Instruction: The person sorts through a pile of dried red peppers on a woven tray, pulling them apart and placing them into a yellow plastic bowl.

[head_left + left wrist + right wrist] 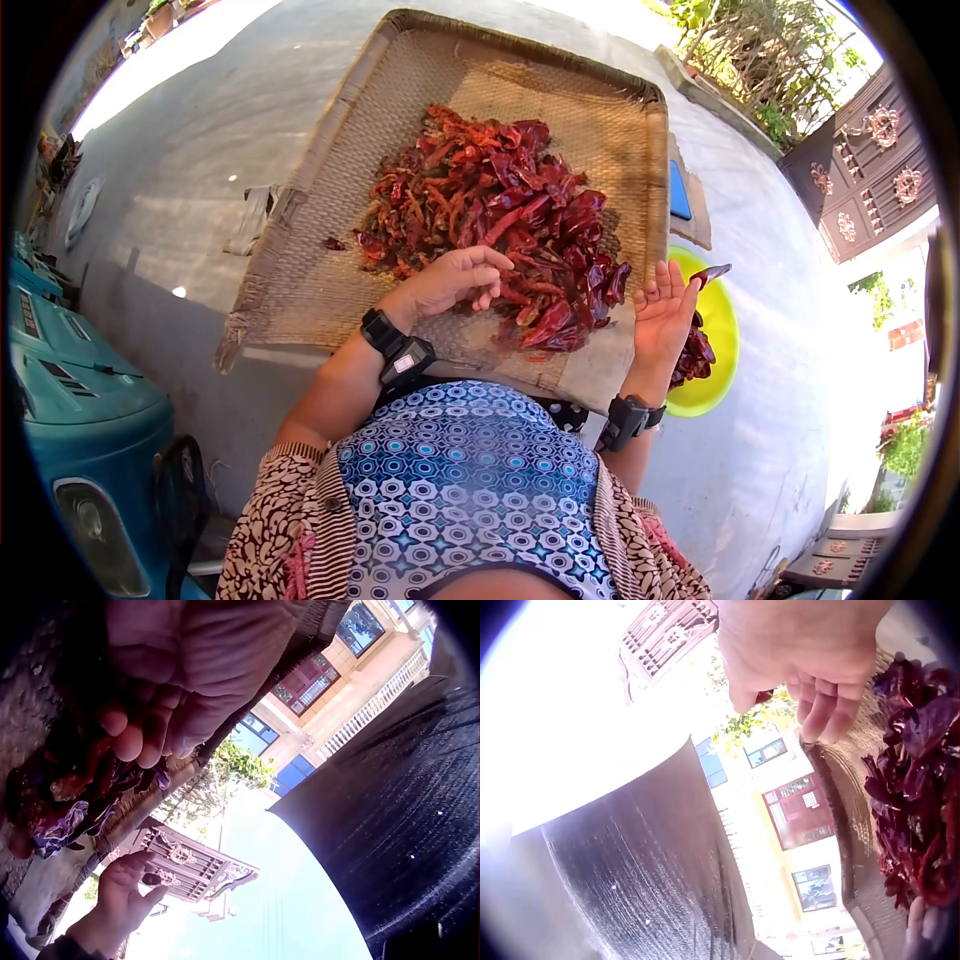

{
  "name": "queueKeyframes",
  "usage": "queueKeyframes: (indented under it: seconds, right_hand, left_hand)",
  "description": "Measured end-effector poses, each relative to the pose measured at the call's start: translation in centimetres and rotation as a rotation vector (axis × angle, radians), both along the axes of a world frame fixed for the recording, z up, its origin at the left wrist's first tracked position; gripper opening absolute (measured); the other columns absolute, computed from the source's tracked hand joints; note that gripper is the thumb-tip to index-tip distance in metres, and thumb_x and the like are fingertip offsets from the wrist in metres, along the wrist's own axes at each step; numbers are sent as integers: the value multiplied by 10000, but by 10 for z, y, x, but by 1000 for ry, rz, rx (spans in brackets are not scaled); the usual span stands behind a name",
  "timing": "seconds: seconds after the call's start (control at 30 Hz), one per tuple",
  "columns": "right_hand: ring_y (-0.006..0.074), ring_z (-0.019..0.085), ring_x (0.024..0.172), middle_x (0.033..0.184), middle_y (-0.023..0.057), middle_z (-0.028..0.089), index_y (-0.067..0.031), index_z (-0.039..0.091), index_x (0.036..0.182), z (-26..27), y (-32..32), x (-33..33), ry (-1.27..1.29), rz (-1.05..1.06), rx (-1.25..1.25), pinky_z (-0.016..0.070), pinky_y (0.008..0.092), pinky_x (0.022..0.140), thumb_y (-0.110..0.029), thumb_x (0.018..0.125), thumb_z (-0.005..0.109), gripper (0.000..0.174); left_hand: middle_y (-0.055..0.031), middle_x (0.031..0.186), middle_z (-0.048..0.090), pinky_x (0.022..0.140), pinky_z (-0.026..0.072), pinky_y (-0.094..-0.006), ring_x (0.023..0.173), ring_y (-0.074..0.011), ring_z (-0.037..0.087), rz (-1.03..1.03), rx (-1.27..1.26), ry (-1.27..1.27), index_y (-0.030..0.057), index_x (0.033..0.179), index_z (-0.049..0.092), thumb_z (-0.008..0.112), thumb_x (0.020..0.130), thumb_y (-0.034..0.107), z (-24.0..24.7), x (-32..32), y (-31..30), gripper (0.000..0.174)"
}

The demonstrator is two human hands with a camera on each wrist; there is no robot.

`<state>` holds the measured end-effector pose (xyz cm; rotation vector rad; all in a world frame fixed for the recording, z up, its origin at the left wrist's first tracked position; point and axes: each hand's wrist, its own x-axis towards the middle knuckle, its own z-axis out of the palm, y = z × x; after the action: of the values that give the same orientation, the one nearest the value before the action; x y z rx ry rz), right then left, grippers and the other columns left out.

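Observation:
Above the front of a heap of dried red chili peppers (500, 205), my left hand (455, 285) hangs with its fingers loosely bent. Nothing shows in its grasp. My right hand (660, 315) is raised at the tray's right edge, palm turned up and fingers spread. A single dark red chili (713, 273) shows right at its thumb, over the rim of a yellow-green bowl (732, 340). From the right wrist, only a bit of that chili (763, 696) appears beside the thumb. More chilies (694, 358) lie in the bowl, partly hidden by the right forearm.
The heap lies on a large woven tray (330, 190) with a raised rim. A blue flat item (679, 190) and cardboard (695, 215) are on the concrete floor to the right. At the left stands a teal vehicle (90, 430). Plants (760, 60) grow behind a low curb.

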<state>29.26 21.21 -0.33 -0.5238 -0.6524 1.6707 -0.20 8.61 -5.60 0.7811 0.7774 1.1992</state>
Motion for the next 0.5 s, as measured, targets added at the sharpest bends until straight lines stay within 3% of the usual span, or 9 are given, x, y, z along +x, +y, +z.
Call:
queueKeyframes:
  seconds: [0.1,0.17,0.2,0.27,0.37,0.5]
  right_hand:
    - [121,593,776,1083,58,628,-56,580,1195,-2,-10,-22,-582,58,184,498,253,686,-221,960,606,288]
    - [97,593,799,1086,55,626,-52,560,1237,-10,-11,-42,-922,240,325,492,249,693,-190,938,616,334]
    - [158,637,820,1123,84,633,-59,540,1270,-3,-17,-55,-1176,248,487,509,282,712,-156,900,627,392]
    - [235,659,833,1139,99,635,-92,571,1238,-30,-9,-73,-1349,39,965,518,314,730,-127,874,622,369]
    - [286,652,902,1152,90,630,-145,589,1222,-24,-16,-84,-1577,5,1014,515,348,769,-121,874,600,349]
    - [287,633,989,1118,58,642,-184,574,1240,-16,-17,-74,-1512,132,728,505,384,819,-141,879,584,363]
  left_hand:
    - [-55,851,610,634,499,-245,700,-120,584,-2,-3,3,25,1215,530,558,975,150,-1,0,2,272]
    - [-55,853,612,634,499,-246,702,-120,587,-3,1,-9,28,1212,534,551,979,149,0,0,1,264]
    - [-55,856,614,635,498,-245,704,-120,588,-2,2,-20,30,1212,537,553,979,154,0,0,0,264]
    - [-54,861,617,638,497,-244,708,-121,591,-1,7,-41,35,1212,542,557,979,163,0,0,-1,266]
    - [-51,868,621,643,494,-240,717,-120,594,5,26,-34,39,1217,547,561,980,177,3,0,-2,274]
    - [-49,883,624,646,491,-237,728,-116,594,-10,52,-37,39,1225,546,562,980,180,-3,-1,-2,282]
